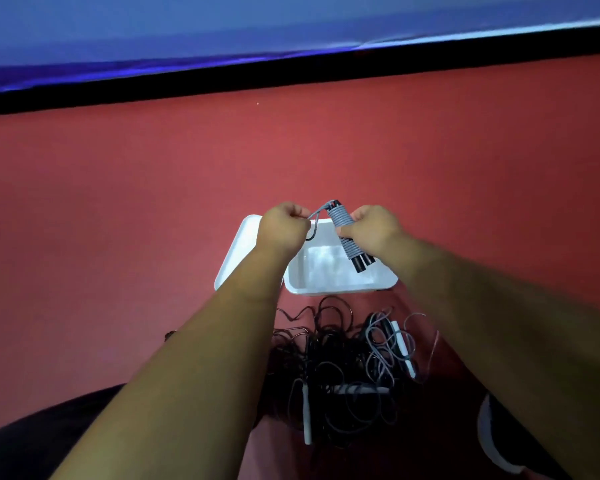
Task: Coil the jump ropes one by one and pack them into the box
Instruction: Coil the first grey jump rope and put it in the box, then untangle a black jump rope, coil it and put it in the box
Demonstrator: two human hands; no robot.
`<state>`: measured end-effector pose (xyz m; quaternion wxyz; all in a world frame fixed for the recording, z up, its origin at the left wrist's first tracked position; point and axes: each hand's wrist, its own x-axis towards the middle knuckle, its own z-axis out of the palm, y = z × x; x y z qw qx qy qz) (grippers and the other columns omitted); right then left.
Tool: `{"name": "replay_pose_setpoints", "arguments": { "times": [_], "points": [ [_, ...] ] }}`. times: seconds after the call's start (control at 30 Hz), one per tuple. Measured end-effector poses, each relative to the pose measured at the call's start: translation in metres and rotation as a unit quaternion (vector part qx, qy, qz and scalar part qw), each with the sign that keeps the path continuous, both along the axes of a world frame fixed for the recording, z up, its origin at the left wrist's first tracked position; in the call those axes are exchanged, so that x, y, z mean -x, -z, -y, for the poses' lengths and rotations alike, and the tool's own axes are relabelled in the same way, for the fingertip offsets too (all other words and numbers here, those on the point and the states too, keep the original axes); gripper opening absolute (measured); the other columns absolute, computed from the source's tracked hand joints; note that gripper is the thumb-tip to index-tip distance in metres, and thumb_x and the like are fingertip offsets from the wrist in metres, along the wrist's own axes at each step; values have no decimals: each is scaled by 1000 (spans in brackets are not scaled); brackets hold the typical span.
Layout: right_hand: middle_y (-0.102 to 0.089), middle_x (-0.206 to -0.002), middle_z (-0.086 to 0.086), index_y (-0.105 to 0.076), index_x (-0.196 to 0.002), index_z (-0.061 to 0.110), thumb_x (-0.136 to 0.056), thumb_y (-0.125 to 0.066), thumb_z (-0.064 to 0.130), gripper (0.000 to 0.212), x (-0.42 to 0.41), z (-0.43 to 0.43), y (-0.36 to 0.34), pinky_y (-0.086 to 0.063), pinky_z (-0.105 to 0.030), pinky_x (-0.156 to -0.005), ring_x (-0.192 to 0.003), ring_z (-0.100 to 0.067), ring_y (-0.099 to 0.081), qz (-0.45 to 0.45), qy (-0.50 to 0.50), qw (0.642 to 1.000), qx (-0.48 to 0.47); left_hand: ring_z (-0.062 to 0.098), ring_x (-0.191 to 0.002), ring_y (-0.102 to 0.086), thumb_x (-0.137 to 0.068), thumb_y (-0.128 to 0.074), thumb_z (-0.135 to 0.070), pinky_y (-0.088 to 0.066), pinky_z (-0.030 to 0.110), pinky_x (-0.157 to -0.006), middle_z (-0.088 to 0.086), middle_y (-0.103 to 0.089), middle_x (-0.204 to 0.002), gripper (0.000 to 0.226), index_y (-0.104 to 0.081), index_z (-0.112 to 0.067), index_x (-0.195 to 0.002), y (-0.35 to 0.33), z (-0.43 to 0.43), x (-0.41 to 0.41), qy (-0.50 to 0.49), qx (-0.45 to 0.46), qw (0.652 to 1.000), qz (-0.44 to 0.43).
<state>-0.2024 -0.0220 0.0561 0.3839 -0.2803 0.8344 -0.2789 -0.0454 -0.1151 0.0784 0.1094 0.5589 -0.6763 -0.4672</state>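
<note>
Pinching the loose tail of grey cord (316, 214) in the left hand (284, 226), fingers curled tight. Gripping the wound jump rope (342, 221) in the right hand (373, 230), wrapped round the middle of the bundle, with the paired black handles (362, 261) poking out towards the near side. Held in the air, hands close together, above the open white box (340, 289). Nothing to be made out inside the box. Just left of it, touching or nearly so, the lid (236, 251), lying on the red floor (153, 202). Nearer, a tangled heap of ropes (340, 362), black and grey, with pale handles showing, not yet coiled. At the near right, part of a shoe (496, 434).

Judged as the close of winding for one rope: only a short tail left to tuck. Next, probably: securing that tail under a turn without loosening the wraps, then lowering the bundle into the box and drawing a single rope out of the heap, likely awkward given the tangle.
</note>
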Motion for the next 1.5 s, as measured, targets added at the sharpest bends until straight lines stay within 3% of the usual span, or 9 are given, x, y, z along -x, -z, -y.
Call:
{"name": "replay_pose_setpoints", "arguments": {
  "times": [0.1, 0.23, 0.37, 0.6, 0.8, 0.93, 1.07, 1.33, 1.5],
  "points": [
    [-75, -93, -10, -73, -95, 11, -87, -82, 35, 26, -5, 17, 41, -60, -39, -73, -86, -30, -74, -2, -15, 999, -32, 23, -80, -70, -80, -59, -8, -63, 42, -85, 0, -75, -81, 24, -77, -23, -87, 42, 12, -5, -15, -33, 999, 2],
    [-67, -84, -8, -70, -96, 5, -93, -77, 38, 34, -16, 36, 87, -38, -29, -52, -71, -24, -62, -10, -44, 997, -66, 22, -106, -70, -93, -57, -8, -55, 27, -91, 3, -77, -111, 32, -79, -19, -113, 75, 17, -6, -16, -40, 999, 29],
    [-63, -80, -8, -67, -91, 7, -94, -76, 40, 34, -27, 45, 125, -36, -29, -51, -71, -28, -60, -9, -54, 994, -91, 20, -124, -62, -98, -52, -9, -45, 23, -103, -1, -71, -132, 40, -73, -18, -130, 105, 18, -13, -13, -20, 998, 65],
    [-62, -84, -9, -65, -99, 6, -97, -73, 42, 36, -38, 58, 174, -32, -30, -49, -64, -20, -53, -11, -79, 988, -130, 12, -99, -66, -97, -55, -13, -54, 33, -96, -11, -72, -105, 22, -73, -23, -106, 146, 13, -28, -119, -20, 993, 4],
    [-60, -83, -12, -51, -74, 12, -101, -59, 23, 30, -42, 66, 194, -32, -30, -50, -63, -24, -53, -26, -117, 979, -168, 12, -99, -67, -97, -56, -14, -56, 33, -95, -12, -72, -101, 19, -69, -28, -96, 155, 17, -31, -132, -33, 990, -24],
    [-62, -97, -16, -60, -87, 6, -97, -50, 6, 14, -40, 59, 194, -40, -28, -62, -77, -29, -56, -30, -137, 970, -197, 13, -101, -68, -95, -55, -12, -57, 37, -95, -12, -73, -102, 23, -70, -29, -94, 155, 15, -35, -139, -44, 989, -34],
    [-69, -123, -16, -71, -127, 6, -98, -56, 9, 32, -31, 44, 174, -50, -35, -88, -115, -35, -65, -16, -121, 977, -177, 21, -103, -70, -91, -51, -13, -58, 44, -97, -5, -75, -104, 25, -71, -27, -96, 145, 12, -37, -147, -75, 986, -34],
    [-74, -116, -14, -76, -116, 4, -98, -55, 9, 28, -30, 0, 101, -58, -44, -98, -110, -34, -68, -60, -76, 992, -87, 32, -95, -69, -91, -51, -12, -60, 41, -84, 10, -74, -100, 22, -70, -6, -99, 114, -19, -54, -179, -62, 982, 0],
    [-75, -104, -17, -75, -102, 2, -96, -51, 10, 26, -60, -38, 73, -58, -45, -92, -102, -37, -69, -32, -68, 996, -58, 35, -100, -69, -96, -53, -15, -58, 37, -84, 12, -74, -103, 17, -69, -9, -95, 117, -47, -79, -106, -57, 985, 123]
  ]
}}
